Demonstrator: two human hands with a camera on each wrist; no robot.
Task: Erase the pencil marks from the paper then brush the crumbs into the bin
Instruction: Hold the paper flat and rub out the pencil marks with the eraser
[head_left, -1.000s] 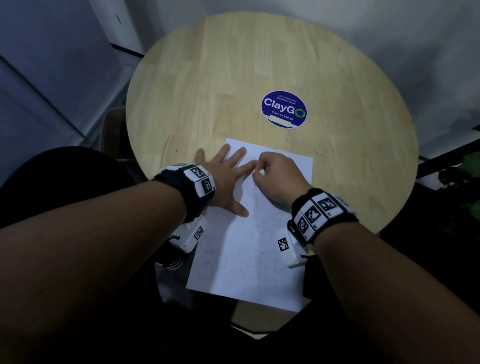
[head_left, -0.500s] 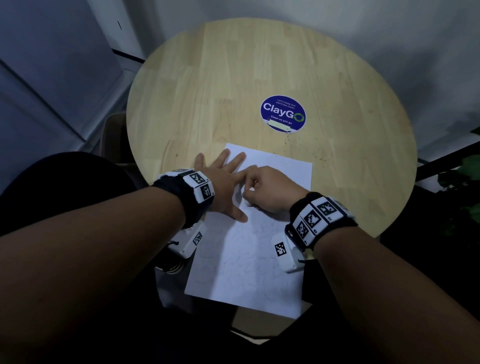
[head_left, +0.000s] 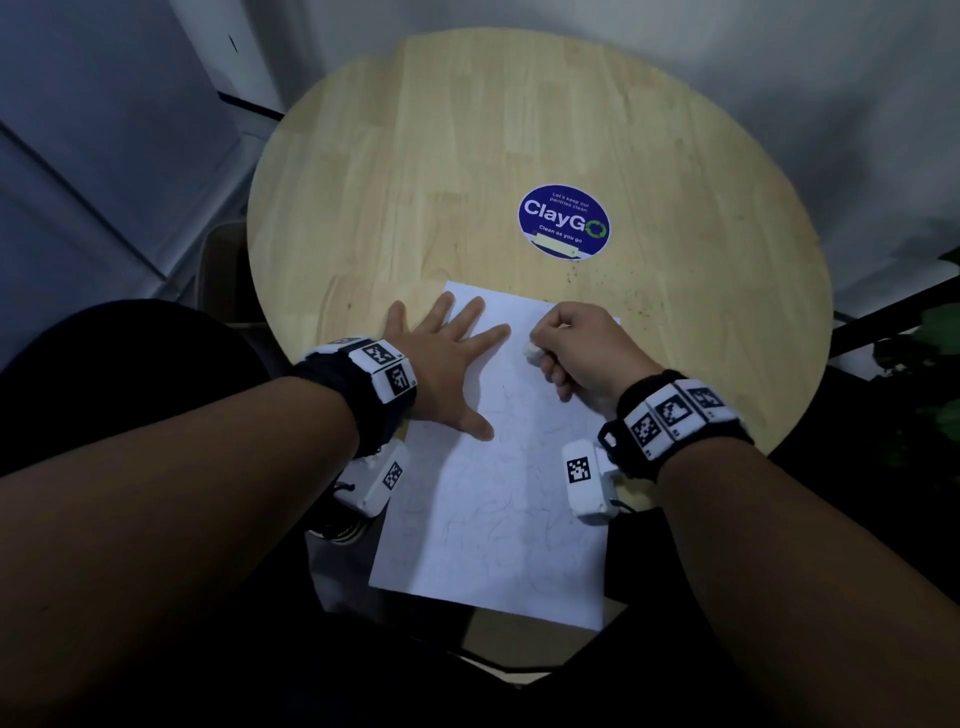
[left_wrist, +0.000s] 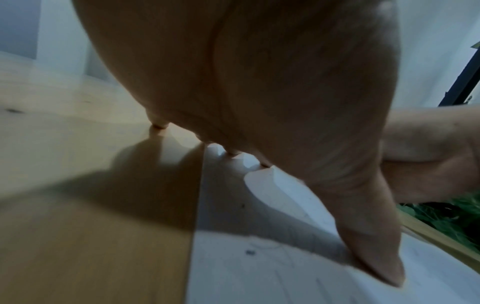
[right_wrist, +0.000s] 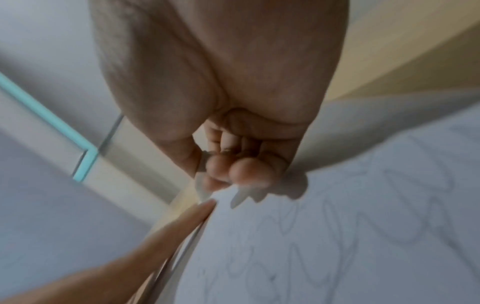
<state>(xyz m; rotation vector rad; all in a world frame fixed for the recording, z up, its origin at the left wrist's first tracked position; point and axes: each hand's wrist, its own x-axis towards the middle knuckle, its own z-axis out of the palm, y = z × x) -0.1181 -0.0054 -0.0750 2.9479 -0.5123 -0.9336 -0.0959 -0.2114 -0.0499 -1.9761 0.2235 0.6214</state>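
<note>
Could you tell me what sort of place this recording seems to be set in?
Probably an office pantry or break area. The round wooden table bears a blue ClayGo sticker reading "Let's keep our pantries clean", plain pale walls stand behind it, and green plant leaves show at the right edge.

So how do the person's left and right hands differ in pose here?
The left hand lies flat with fingers spread, straddling the white paper sheet's left edge; the right hand is curled, its grip pinching a small white eraser near the sheet's far edge. Both rest on the sheet.
</note>
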